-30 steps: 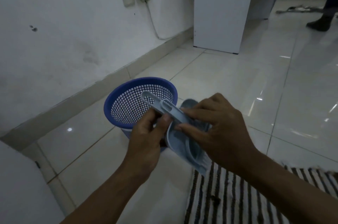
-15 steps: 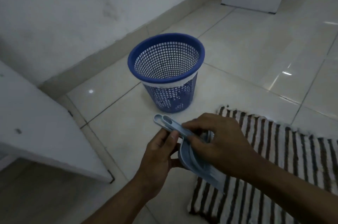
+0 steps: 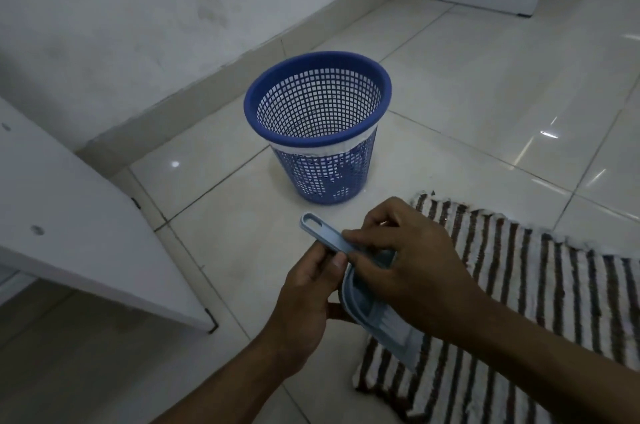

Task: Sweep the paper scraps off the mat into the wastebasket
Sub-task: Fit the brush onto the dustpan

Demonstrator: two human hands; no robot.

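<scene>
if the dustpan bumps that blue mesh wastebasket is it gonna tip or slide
Probably slides or tips easily: the wastebasket is openwork plastic mesh, likely light, and looks nearly empty. It narrows toward its base, so a knock near the rim might topple it. The glossy tile floor likely offers little grip.

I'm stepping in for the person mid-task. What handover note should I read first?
Left hand: grip shut on the dustpan and brush set, near its handle.
Right hand: grip shut on the same set from above.
The set is held above the near left corner of the striped mat.
Wastebasket stands upright on the tiles beyond.
Done: tools in hand.
Left: separate brush from pan, sweep, empty. No scraps can be made out.
</scene>
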